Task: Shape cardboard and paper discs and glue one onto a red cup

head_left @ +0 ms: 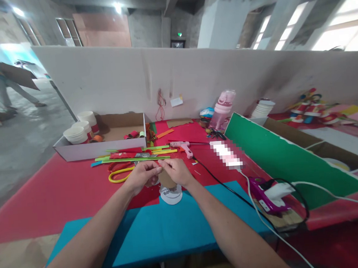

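Observation:
Both hands meet over the near middle of the table with fingertips pinched together. My left hand (145,175) is closed at the upper left edge of a brown cardboard piece (167,182), which looks rolled like a tube. My right hand (177,171) grips the same piece from the right, its fingers hiding the top. Right below sits a white paper disc (172,197) with dark print; whether it is joined to the cardboard I cannot tell. Left of my hands lie scissors (120,175) with yellow and red handles. Just beyond is a pink glue gun (183,148).
Coloured paper strips (137,156) lie behind my hands. A box (102,146) with paper cups stands back left. A pink bottle (223,108) leans by the partition. A green-sided box (278,155) and purple power strip (269,197) with cables are at right.

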A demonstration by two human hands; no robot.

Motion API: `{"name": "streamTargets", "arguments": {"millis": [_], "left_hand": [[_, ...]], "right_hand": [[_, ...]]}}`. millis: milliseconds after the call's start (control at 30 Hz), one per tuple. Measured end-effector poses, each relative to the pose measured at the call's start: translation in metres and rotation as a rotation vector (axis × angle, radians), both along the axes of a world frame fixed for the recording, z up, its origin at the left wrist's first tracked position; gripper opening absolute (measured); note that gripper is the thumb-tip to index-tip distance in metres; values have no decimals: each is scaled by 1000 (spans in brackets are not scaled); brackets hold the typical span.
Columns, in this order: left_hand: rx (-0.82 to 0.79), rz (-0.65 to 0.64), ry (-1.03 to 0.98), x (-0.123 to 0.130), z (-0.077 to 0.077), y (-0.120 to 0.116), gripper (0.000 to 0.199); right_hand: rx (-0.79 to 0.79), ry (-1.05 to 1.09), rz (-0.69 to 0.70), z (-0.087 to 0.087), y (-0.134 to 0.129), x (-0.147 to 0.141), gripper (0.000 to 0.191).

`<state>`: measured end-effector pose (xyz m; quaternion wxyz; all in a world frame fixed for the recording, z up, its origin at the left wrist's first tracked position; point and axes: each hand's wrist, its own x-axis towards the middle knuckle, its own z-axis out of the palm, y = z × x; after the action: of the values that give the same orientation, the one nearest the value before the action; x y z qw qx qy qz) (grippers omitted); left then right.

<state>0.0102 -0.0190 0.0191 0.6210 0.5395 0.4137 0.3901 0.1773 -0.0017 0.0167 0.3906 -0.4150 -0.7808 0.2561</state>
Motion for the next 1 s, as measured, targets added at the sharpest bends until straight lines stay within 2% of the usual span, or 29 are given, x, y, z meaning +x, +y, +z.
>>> {"name": "streamTargets", "arguments": {"millis": [233,367,533,700,867,1000], "left_hand": [[-119,3,-359,7,-9,2,26],[-160,-25,-459,11,-13,2,21],[-160,-52,-446,15,-15,-1,20],[-121,1,-338,11,-6,-1,20],[-119,45,-233,9,4,-4,26],[-74,58,-183,11,3,-4,28]], "right_hand": [[62,63,-31,-1,-5,-6,44],[97,88,-29,0,-8,-7,43],[130,120,-98,1,-5,-5,43],[50,202,-234,-6,6,-1,48],[45,184,-263,-6,8,1,48],[97,101,-272,-4,8,2,48]]}}
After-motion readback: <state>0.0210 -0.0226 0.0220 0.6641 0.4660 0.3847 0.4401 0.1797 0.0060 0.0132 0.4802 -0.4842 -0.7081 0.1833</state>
